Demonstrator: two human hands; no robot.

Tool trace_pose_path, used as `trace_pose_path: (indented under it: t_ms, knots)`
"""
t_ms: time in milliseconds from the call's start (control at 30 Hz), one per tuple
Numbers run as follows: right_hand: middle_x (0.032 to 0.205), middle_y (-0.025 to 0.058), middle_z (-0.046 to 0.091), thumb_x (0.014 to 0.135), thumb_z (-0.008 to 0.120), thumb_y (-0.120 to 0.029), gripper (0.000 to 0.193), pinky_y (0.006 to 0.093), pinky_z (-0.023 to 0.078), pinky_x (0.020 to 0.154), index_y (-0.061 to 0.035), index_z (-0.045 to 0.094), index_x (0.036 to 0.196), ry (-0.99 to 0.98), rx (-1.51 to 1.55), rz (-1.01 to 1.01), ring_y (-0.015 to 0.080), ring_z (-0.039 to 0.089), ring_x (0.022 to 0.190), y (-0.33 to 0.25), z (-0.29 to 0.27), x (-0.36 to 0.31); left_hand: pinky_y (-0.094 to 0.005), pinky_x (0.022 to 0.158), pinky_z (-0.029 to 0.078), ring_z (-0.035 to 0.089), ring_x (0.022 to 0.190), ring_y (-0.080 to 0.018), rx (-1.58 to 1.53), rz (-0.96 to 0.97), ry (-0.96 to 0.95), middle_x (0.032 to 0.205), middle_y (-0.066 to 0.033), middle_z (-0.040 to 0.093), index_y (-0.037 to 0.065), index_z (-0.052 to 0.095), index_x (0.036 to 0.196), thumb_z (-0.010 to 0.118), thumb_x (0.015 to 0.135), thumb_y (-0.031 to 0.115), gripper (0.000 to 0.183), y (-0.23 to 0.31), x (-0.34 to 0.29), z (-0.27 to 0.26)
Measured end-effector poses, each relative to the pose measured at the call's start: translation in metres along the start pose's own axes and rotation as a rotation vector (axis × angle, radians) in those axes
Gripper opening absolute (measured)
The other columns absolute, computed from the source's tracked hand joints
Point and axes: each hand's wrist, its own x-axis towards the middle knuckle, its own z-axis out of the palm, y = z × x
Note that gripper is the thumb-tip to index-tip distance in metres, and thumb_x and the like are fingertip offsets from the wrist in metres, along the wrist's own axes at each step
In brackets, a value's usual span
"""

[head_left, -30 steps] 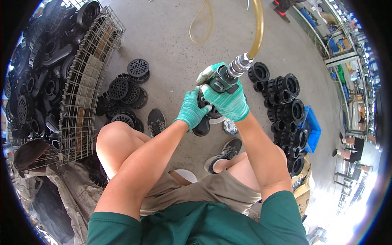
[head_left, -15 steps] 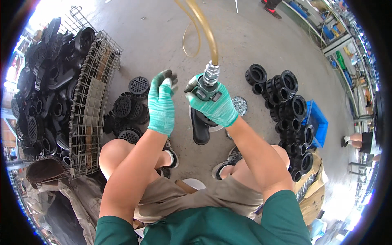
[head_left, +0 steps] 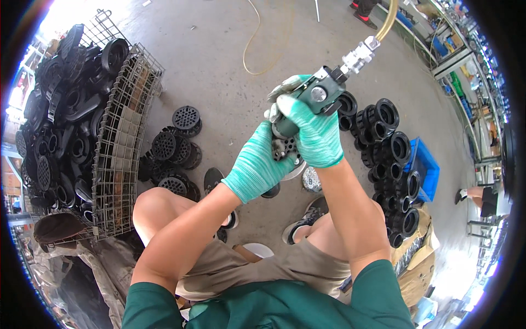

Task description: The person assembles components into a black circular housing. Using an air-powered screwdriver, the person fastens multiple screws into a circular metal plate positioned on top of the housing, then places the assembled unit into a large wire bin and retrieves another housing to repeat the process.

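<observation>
Metal air tool, hose toward one o'clock, looks heavy, rigid — hold its body; right hand fingers clamp it, left hand fingers — can't tell.

1. The scene is bright; pale, fairly even light covers the floor, with soft, faint shadows.
2. Strong light comes in at the floor's far left corner and along its near right side, where glare burns surfaces to white.
3. The black parts by the floor's left edge sink into darkness, their rims catching dull highlights.
4. The silvery fitting on the power tool gleams, almost washed out.
5. The left hand and right hand are well lit, glove texture readable.
6. Fisheye distortion bends the shelving beyond the floor's right edge; details there smear.
7. Black corners and a bluish fringe ring the view.
</observation>
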Motion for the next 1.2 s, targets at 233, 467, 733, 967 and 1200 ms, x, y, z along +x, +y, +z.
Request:
trace_pose_path:
  t_ms: [233, 467, 733, 967, 1200]
  knots:
    - [0.108, 0.0212, 0.071, 0.086, 0.069, -0.008, 0.034, 0.0392, 0.059, 0.083, 0.0003, 0.062, 0.118, -0.139, 0.128, 0.13, 0.0267, 0.072, 0.086, 0.005, -0.017, -0.015, -0.0363, 0.093, 0.053, 0.064, 0.102, -0.0214, 0.241, 0.029, 0.077, 0.115, -0.0126, 0.066, 0.002, 0.052, 0.13, 0.08, 0.08, 0.014, 0.059, 0.033, -0.004, 0.008]
    - [0.109, 0.0193, 0.072, 0.083, 0.072, -0.013, 0.047, 0.0441, 0.054, 0.097, 0.0021, 0.06, 0.125, -0.215, 0.062, 0.183, 0.0274, 0.071, 0.1, -0.006, -0.034, -0.025, -0.0373, 0.081, 0.056, 0.068, 0.086, -0.0259, 0.194, 0.078, -0.187, 0.099, -0.0145, 0.071, 0.004, 0.062, 0.111, 0.08, 0.074, 0.019, 0.043, 0.024, 0.003, 0.007]
    - [0.075, -0.0009, 0.069, 0.08, 0.085, -0.019, 0.022, 0.0274, 0.054, 0.065, -0.0065, 0.068, 0.084, 0.05, -0.422, -0.015, 0.0075, 0.061, 0.066, -0.014, -0.015, -0.027, -0.0352, 0.076, 0.056, 0.068, 0.079, -0.0181, 0.211, 0.007, 0.106, 0.096, -0.0154, 0.074, 0.002, 0.066, 0.11, 0.086, 0.074, 0.021, 0.045, 0.021, -0.002, 0.009]
    - [0.075, 0.003, 0.071, 0.078, 0.085, -0.021, 0.023, 0.0306, 0.054, 0.062, -0.0058, 0.069, 0.086, 0.012, -0.414, -0.116, 0.0108, 0.063, 0.065, -0.011, -0.028, -0.03, -0.0352, 0.075, 0.055, 0.066, 0.078, -0.0175, 0.176, -0.013, -0.18, 0.092, -0.0122, 0.073, 0.002, 0.068, 0.104, 0.081, 0.079, 0.019, 0.033, 0.041, -0.003, 0.006]
    - [0.09, 0.0026, 0.069, 0.081, 0.08, -0.012, 0.023, 0.0316, 0.054, 0.073, -0.0063, 0.067, 0.099, 0.108, -0.495, 0.211, 0.0118, 0.063, 0.079, -0.008, -0.02, -0.028, -0.0345, 0.073, 0.055, 0.064, 0.076, -0.013, 0.117, -0.14, -0.16, 0.088, -0.0097, 0.073, 0.003, 0.068, 0.103, 0.081, 0.079, 0.021, 0.033, 0.02, 0.003, 0.008]
